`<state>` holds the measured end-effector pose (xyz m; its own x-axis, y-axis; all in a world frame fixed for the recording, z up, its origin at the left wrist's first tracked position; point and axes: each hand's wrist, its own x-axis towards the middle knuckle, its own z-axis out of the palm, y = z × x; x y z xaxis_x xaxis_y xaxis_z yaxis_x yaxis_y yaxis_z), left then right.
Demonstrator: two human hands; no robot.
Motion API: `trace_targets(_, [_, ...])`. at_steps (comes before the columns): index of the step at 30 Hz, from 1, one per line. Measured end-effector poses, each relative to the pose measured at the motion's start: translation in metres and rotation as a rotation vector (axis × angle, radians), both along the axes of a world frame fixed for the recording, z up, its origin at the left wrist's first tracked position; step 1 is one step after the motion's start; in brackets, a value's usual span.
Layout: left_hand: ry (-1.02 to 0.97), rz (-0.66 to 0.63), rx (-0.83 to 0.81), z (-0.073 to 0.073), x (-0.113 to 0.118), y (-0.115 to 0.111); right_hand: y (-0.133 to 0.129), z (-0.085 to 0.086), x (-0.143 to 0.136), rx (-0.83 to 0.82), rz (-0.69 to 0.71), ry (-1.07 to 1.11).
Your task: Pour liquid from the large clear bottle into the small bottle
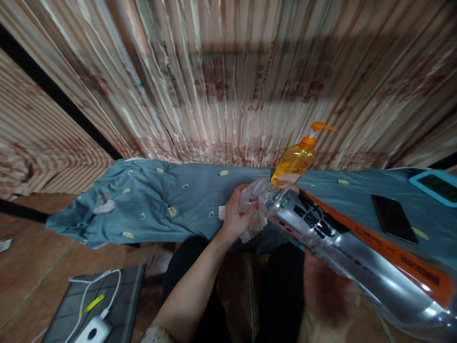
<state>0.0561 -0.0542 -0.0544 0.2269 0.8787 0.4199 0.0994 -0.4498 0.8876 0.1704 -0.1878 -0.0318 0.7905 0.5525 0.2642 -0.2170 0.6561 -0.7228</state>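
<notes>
My left hand (236,214) is closed around a small clear container (249,194) above the cloth-covered surface. My right hand (326,288), partly blurred, supports a large clear plastic bottle (321,228) with a silver and orange label from below. That bottle is tilted, its neck down to the left, meeting the mouth of the small container; whether they touch I cannot tell. Under my left hand lies a white scallop-edged tissue (256,226). Just behind the bottle's neck stands a pump bottle (295,159) of yellow liquid with an orange pump.
Blue patterned cloth (193,190) covers the narrow surface before a striped curtain (221,85). To the right lie a dark phone (392,216) and a blue-framed tablet (416,178). A stool (130,286) at lower left bears a white device (94,329) with a cable.
</notes>
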Motion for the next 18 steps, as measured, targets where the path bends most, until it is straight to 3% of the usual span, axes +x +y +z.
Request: trace_targets(18, [0.009, 0.002, -0.022, 0.0027, -0.0001, -0.0004, -0.0006, 0.0034, -0.0032, -0.056, -0.002, 0.046])
